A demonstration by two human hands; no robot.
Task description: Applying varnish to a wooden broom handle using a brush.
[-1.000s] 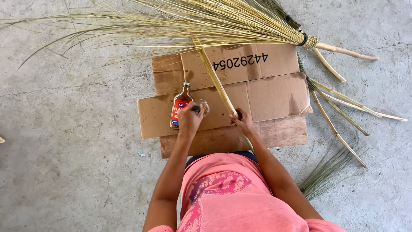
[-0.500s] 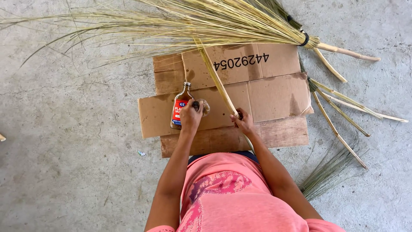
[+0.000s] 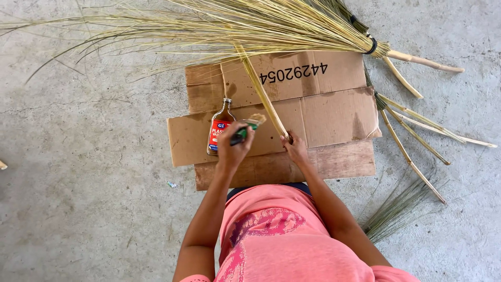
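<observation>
My left hand (image 3: 234,148) grips a small paintbrush (image 3: 249,127) with a green handle, its bristles pointing toward a broom stick. My right hand (image 3: 295,149) holds the near end of that pale broom stick (image 3: 262,94), which runs up to a wide fan of dry grass bristles (image 3: 219,26). A small brown glass bottle (image 3: 219,128) with a red label lies on flattened cardboard (image 3: 323,115) just left of my left hand. A wooden board (image 3: 334,162) sits under the cardboard's near edge.
Other grass brooms with pale handles (image 3: 417,62) lie at the right, and a loose green bundle (image 3: 396,209) lies at lower right. The floor is bare grey concrete (image 3: 78,183). A tiny scrap (image 3: 171,184) lies left of the board.
My left hand has turned so the brush's green handle and bristles now show, pointing at the stick. The right hand and stick stay where they were.
</observation>
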